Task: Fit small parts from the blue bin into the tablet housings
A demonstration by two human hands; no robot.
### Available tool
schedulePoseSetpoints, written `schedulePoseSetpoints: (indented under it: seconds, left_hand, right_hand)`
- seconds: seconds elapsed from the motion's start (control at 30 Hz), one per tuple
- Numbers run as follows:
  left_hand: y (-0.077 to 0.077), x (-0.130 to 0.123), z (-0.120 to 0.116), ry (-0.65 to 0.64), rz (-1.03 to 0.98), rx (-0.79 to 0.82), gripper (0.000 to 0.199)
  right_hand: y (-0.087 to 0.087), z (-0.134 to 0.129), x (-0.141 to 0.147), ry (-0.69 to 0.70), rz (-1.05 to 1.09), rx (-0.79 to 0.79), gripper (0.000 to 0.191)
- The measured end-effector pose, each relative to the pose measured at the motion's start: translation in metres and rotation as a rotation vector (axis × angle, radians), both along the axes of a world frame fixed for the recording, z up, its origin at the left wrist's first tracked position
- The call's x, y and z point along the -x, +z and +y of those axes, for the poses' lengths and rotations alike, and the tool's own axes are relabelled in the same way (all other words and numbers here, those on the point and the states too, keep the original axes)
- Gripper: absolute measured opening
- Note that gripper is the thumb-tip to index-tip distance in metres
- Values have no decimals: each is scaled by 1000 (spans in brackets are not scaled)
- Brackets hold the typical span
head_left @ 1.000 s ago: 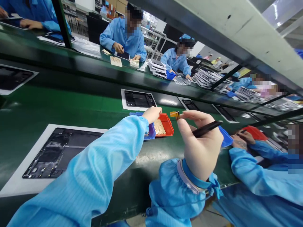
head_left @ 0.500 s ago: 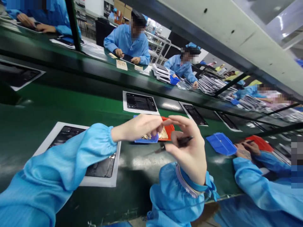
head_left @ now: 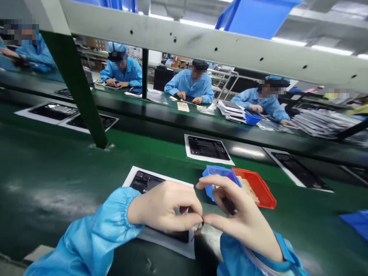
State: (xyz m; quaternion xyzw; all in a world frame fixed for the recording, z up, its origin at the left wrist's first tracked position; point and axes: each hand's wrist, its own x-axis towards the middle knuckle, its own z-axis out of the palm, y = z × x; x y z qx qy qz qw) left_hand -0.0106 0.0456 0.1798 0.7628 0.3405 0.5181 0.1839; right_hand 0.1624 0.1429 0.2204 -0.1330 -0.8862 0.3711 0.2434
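My left hand (head_left: 168,207) is closed in a pinch, thumb against fingertips, on a small part (head_left: 198,227) too small to name. My right hand (head_left: 244,214) has its index finger raised and its other fingers curled round a dark slim tool (head_left: 230,207), mostly hidden in the palm. The right thumb tip meets the left fingertips at the small part. Beneath my left hand lies a black tablet-like panel (head_left: 143,181) on a white sheet (head_left: 169,245), partly covered by the hand and sleeve.
Behind my right hand stand a blue bin (head_left: 220,170) and a red bin (head_left: 263,191) holding pale pieces. More black panels (head_left: 208,148) on white sheets lie farther back. A green post (head_left: 77,88) rises at left. Several co-workers sit opposite; another blue bin (head_left: 356,226) is at right.
The view has swung left and levelled. My hands have come lower in the picture, their fingertips now meeting at the small part. The dark tool stays in the right hand.
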Motion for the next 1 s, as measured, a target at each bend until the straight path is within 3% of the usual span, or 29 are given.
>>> schedulePoseSetpoints:
  seconds: [0.07,0.13,0.2,0.3,0.43,0.63,0.8,1.0]
  left_hand:
    - [4,10,-7,159,9,26,11]
    - [8,20,-11,341,10,50,14]
    - [10,27,-12,483,61,43,16]
    - [10,32,-11,581,174,10,15]
    - [9,30,-10,615,168,7,16]
    - [10,33,-13,618,112,7,18]
    - [12,36,-17,588,71,17,17]
    - [14,36,-24,489,46,71,14]
  right_hand:
    - [-2,-2,7,-36,145,112,25]
    - [-5,-3,13,-78,422,239,15]
    - [-10,-7,18,-137,658,281,28]
    - [-19,-18,23,-267,734,253,39]
    - [-26,-33,31,-378,623,256,15]
    - [-28,-36,40,-387,481,221,16]
    - [-32,-30,41,-312,429,138,14]
    - [-44,-31,47,-207,579,394,16]
